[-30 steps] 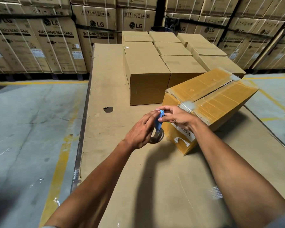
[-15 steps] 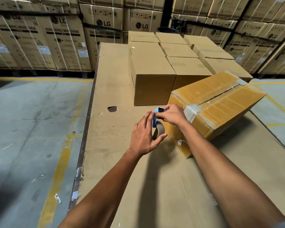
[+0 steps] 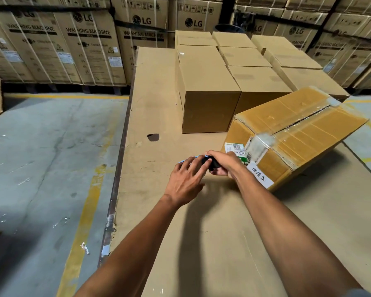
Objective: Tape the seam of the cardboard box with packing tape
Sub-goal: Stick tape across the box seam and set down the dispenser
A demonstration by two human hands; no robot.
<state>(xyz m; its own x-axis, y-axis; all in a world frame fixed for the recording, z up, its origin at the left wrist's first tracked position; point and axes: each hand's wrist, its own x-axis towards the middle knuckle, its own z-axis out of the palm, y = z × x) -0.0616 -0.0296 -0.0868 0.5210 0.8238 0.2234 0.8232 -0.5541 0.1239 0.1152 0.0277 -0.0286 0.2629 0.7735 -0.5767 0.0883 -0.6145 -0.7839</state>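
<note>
A yellowish cardboard box [image 3: 298,125] lies tilted on the cardboard-covered table [image 3: 159,103], to the right. Shiny tape covers its top flaps, and the centre seam shows as a dark line. Its near end carries labels. Just left of that end, my right hand [image 3: 225,161] is closed around the black handle of a tape dispenser [image 3: 209,162]. My left hand [image 3: 184,181] lies over the dispenser's front with fingers spread, where a blue edge [image 3: 187,160] sticks out. The tape roll is hidden under my hands.
Several plain brown boxes [image 3: 210,93] stand in rows behind the tilted box. A dark hole [image 3: 153,137] marks the table surface. The table's left edge [image 3: 120,151] drops to a concrete floor with a yellow line. Washing machine cartons [image 3: 90,46] are stacked along the back.
Both hands and the dispenser have drawn away from the box's near corner, leftward and toward me. The dispenser has turned from upright to flat, and my left hand now covers the roll.
</note>
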